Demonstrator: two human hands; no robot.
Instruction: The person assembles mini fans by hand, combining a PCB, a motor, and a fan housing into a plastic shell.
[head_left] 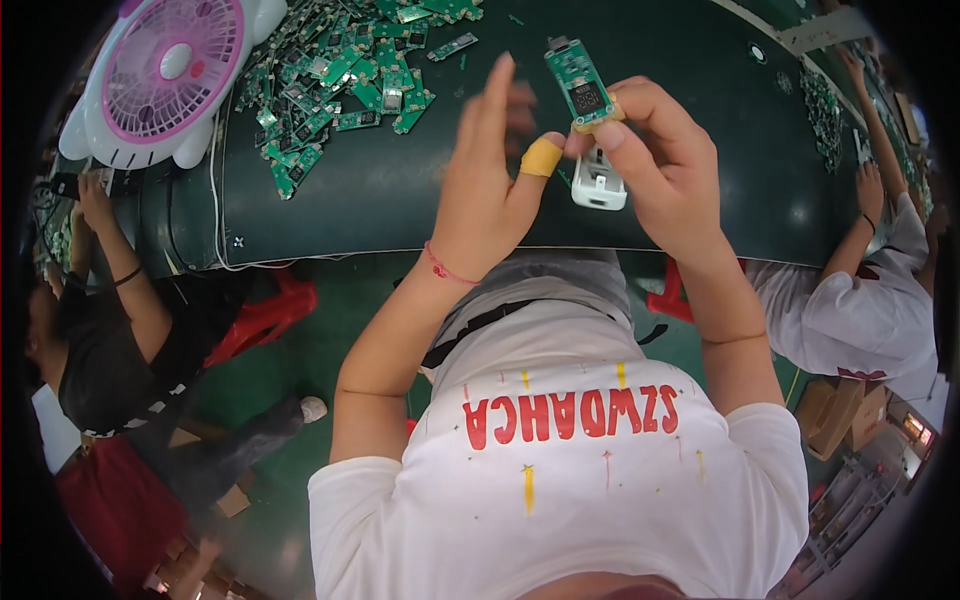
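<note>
My right hand pinches the lower end of a small green circuit board between thumb and fingers. The board is tilted and carries a dark display and a metal connector at its top. Just below it is a white plastic casing, hollow and facing up; whether it rests on the table or touches my hand I cannot tell. My left hand is raised beside the board, fingers stretched and partly blurred, with nothing in it. Yellow tape wraps its thumb, whose tip is close to my right fingers.
A heap of green circuit boards covers the far left of the dark green table. Left of it stands a pink and white fan with a white cable. More boards lie at the right. Co-workers sit on both sides.
</note>
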